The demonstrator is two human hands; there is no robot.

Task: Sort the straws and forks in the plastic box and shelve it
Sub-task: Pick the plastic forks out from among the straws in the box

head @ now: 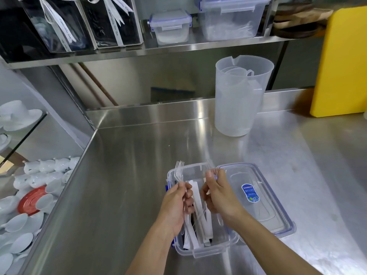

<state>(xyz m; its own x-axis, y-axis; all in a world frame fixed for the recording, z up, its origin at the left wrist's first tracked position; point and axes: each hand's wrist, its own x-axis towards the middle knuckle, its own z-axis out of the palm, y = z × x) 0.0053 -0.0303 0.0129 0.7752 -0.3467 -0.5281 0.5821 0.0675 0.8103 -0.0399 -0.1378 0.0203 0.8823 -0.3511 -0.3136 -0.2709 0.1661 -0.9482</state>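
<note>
Light: bright, even, from overhead.
Glare: white streaks on the steel counter (139,155), strongest behind my box.
Shadows: soft, faint under my arms.
Blur: my right hand (220,197) slightly smeared.
Edges: wide-angle bending, shelf (178,47) lines curve.

Clear forks (179,169) in both hands

A translucent measuring jug (241,96), smaller jugs nested inside, is seen upright on the steel counter (123,175), with a yellow cutting board (341,62) propped beside it. Two lidded containers (170,26) are kept on the shelf above; white cups (21,221) are stacked below.
</note>
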